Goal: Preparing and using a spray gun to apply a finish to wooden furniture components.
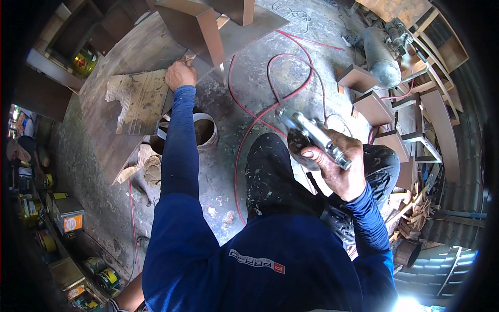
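My right hand (344, 165) is wrapped round a metal spray gun (316, 132), held above my right knee with its front end toward the far side. Stretched forward, my left hand (181, 74) is closed at the foot of an upright brown wooden panel (191, 32). Whatever is between its fingers is hidden. Just left of that hand, a worn, torn-edged piece of cardboard (138, 99) lies on a large brown board (93, 112). A white bucket (213, 136) stands on the floor beside my left forearm.
A red hose (240, 151) loops over the stained concrete floor. At the far right stands a grey compressor tank (382, 57), with brown boards (372, 108) on supports nearer me. Metal cans (66, 210) line the left side. Wood scraps (416, 213) lie at right.
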`<action>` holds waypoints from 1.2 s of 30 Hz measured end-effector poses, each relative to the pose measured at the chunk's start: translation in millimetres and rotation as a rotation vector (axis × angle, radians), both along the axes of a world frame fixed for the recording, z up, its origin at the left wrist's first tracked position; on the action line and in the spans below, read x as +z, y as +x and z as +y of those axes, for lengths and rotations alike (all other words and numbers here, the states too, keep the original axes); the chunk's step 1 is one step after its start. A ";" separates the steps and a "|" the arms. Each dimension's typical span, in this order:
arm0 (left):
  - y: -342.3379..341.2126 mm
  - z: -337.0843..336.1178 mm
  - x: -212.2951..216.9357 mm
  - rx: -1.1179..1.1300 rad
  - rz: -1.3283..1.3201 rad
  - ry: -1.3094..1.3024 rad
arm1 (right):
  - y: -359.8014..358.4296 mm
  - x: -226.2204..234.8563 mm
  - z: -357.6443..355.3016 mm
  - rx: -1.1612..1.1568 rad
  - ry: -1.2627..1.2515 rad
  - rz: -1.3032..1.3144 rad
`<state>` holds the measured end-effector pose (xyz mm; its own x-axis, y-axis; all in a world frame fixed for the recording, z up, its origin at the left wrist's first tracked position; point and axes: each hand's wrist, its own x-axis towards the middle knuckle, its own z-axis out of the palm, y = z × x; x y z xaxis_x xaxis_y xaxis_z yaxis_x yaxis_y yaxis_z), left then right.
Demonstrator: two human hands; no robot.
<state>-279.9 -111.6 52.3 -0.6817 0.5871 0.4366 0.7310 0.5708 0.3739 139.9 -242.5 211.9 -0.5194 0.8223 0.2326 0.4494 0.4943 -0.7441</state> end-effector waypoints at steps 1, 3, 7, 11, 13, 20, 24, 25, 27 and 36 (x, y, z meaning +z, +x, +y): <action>-0.7 -0.6 -0.6 -0.006 0.024 0.020 | 2.0 -7.3 -0.5 0.000 0.009 0.025; -1.3 -2.8 0.0 0.008 0.012 0.009 | 8.4 -14.3 -4.9 -0.040 -0.001 0.076; -10.0 2.0 -1.4 0.016 0.037 0.012 | 9.3 -1.7 -2.3 -0.029 0.095 0.108; -8.8 2.3 -8.8 0.022 -0.002 0.036 | 2.4 -21.5 10.3 0.051 0.112 0.075; -2.0 7.3 -7.2 0.006 0.032 0.024 | 5.5 -34.5 13.3 0.031 0.112 0.046; -7.6 -1.6 -9.7 0.032 0.038 0.032 | 20.3 23.3 6.7 0.009 0.117 0.223; -8.7 4.9 -11.9 0.039 0.063 -0.027 | 6.2 36.1 9.4 -0.102 0.010 0.726; -7.6 7.8 -12.2 0.060 0.072 -0.090 | 8.9 28.8 17.2 -0.106 0.144 0.664; -12.9 6.9 -20.1 0.051 0.097 -0.070 | 16.3 23.2 36.7 -0.090 0.194 0.430; 0.8 5.0 -6.6 0.060 0.097 -0.042 | 44.3 -33.6 94.5 -0.043 -0.004 -0.053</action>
<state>-279.1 -106.6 45.7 -0.6719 0.5654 0.4785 0.7266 0.6283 0.2780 184.3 -148.0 178.4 -0.4955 0.8447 0.2025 0.5090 0.4713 -0.7203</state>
